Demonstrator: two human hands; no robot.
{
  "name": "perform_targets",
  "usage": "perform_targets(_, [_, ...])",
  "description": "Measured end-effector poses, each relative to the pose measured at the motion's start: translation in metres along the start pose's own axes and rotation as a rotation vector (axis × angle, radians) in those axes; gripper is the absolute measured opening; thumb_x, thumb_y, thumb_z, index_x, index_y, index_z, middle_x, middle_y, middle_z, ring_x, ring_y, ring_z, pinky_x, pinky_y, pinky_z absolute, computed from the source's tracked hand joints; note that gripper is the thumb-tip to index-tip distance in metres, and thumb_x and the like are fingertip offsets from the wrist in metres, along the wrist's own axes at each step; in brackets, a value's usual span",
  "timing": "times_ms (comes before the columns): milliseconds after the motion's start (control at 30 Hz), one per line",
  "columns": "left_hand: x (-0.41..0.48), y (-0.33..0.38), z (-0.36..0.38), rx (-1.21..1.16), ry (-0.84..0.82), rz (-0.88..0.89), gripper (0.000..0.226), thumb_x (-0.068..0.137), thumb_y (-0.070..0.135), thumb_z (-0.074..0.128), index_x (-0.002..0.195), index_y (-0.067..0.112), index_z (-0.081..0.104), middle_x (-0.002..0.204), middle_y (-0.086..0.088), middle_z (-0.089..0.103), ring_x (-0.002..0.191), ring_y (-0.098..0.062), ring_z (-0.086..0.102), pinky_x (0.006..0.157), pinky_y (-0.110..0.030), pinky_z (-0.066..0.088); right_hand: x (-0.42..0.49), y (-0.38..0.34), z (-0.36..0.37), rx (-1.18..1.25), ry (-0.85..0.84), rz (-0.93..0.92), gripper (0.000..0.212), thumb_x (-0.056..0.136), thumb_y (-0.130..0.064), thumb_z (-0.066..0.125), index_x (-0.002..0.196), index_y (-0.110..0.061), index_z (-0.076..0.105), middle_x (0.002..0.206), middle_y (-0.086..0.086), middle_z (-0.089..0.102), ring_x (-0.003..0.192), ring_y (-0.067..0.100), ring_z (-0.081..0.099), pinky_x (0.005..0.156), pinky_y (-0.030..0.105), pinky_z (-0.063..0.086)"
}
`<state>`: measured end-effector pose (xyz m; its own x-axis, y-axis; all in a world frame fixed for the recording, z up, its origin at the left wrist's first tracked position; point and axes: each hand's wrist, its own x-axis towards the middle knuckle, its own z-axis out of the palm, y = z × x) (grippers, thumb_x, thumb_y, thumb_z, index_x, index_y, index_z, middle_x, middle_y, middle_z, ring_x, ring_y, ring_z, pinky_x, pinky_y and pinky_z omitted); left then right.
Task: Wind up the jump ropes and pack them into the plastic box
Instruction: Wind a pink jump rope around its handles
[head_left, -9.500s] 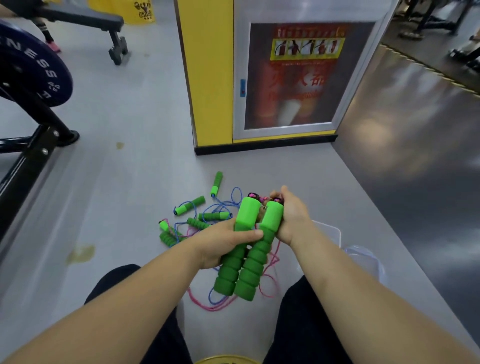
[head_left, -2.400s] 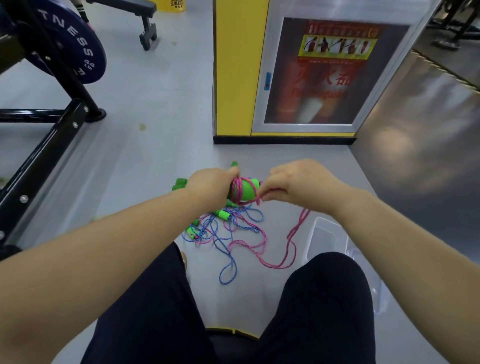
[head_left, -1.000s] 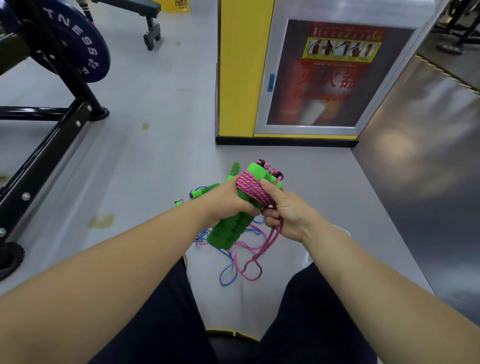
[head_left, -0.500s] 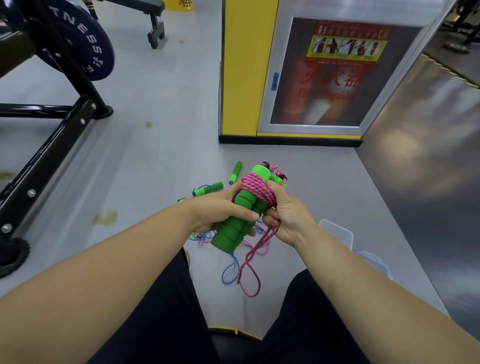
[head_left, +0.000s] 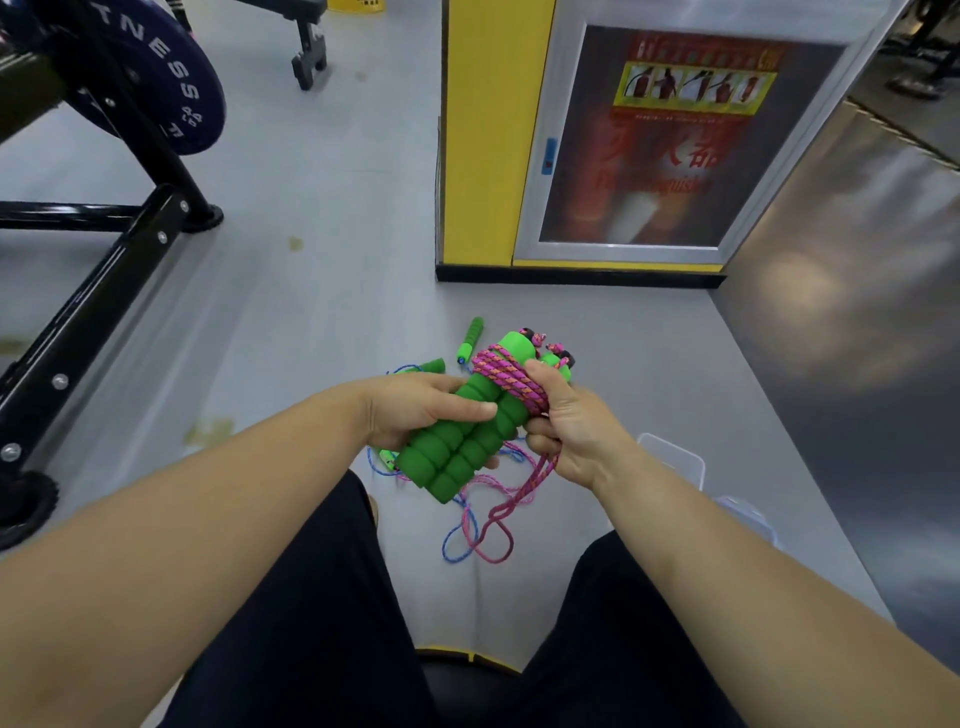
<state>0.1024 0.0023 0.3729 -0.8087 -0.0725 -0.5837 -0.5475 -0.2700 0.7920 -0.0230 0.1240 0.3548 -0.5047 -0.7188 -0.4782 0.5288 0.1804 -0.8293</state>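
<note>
My left hand (head_left: 421, 405) grips two green foam jump-rope handles (head_left: 462, 447) held side by side above my lap. A pink cord (head_left: 511, 379) is wound several turns around their upper ends. My right hand (head_left: 571, 426) presses its thumb on the wound cord and holds the loose pink tail (head_left: 498, 525), which hangs in loops to the floor. More green-handled ropes (head_left: 470, 338) with blue cord (head_left: 457, 545) lie tangled on the grey floor behind my hands. The clear plastic box (head_left: 675, 457) stands on the floor to my right, partly hidden by my right forearm.
A yellow pillar with a glass-fronted cabinet (head_left: 639, 150) stands ahead. A black weight rack with a dark plate (head_left: 171, 98) is on the left. A clear lid (head_left: 748, 519) lies near the box. A dark shiny floor strip (head_left: 857, 364) runs along the right. My knees fill the foreground.
Since the earliest frame the pink cord has been wound around the handle tops and the loose tail has grown shorter. Over the last second my hands hardly moved.
</note>
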Motion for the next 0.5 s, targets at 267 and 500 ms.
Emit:
perform_targets(267, [0.012,-0.005,0.019,0.336,0.324,0.026,0.040,0.083,0.040,0.067,0.115,0.017,0.057,0.103,-0.006,0.070,0.091,-0.022,0.069,0.081,-0.035,0.057,0.011,0.007,-0.008,0.117,0.143,-0.023,0.025,0.090,-0.028,0.058,0.072,-0.016,0.046,0.041,-0.006,0.030,0.028,0.006,0.019,0.029,0.013,0.018])
perform_targets(500, [0.000,-0.006,0.011,0.251,0.154,0.054,0.033,0.081,0.007,0.070,0.111,0.011,0.058,0.097,-0.008,0.070,0.079,-0.023,0.070,0.078,-0.040,0.058,0.005,0.009,-0.009,0.075,0.089,0.001,0.029,0.091,-0.031,0.056,0.068,-0.018,0.044,0.043,-0.006,0.028,0.030,0.005,0.019,0.030,0.013,0.017])
